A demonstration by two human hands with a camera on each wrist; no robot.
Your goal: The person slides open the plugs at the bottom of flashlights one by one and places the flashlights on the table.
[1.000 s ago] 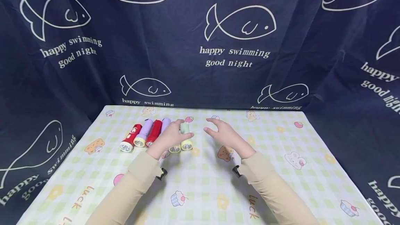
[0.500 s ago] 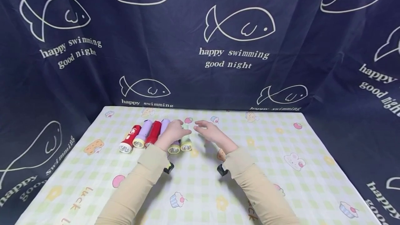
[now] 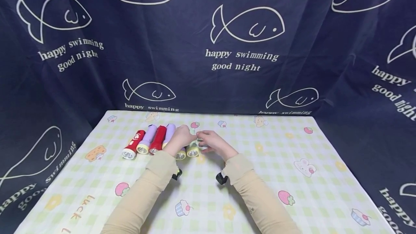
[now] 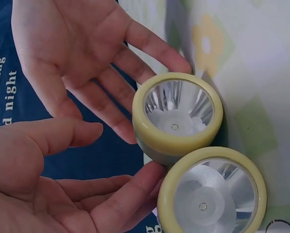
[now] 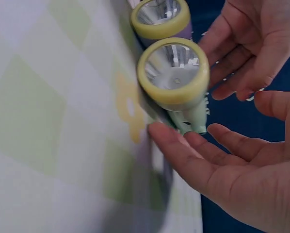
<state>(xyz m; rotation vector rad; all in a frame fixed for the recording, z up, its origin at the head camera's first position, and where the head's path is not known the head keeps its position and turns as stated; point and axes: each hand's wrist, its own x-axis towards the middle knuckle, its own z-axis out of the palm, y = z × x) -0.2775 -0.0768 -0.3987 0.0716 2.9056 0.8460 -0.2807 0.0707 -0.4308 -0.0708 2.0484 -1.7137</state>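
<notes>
A light green flashlight with a yellow head (image 3: 193, 151) lies at the right end of a row of flashlights, its lens toward me. To its left my left hand (image 3: 182, 138) reaches over the row, with a fingertip between the green flashlight (image 4: 152, 133) and the neighbouring purple flashlight (image 4: 165, 196) in the left wrist view. My right hand (image 3: 214, 143) stands on the other side, its fingers extended beside the green flashlight (image 5: 171, 97) in the right wrist view. Neither hand is closed around it. Contact of the right fingertips is unclear.
Leftward in the row lie a red flashlight with a white head (image 3: 134, 143), a purple one (image 3: 147, 138), another red one (image 3: 158, 138) and another purple one (image 3: 170, 131). A checked tablecloth (image 3: 260, 180) covers the table, backed by a dark blue curtain (image 3: 191, 39).
My right hand has moved left, up to the green flashlight. My left hand has shifted slightly right and stays over the row. The flashlights show no clear movement.
</notes>
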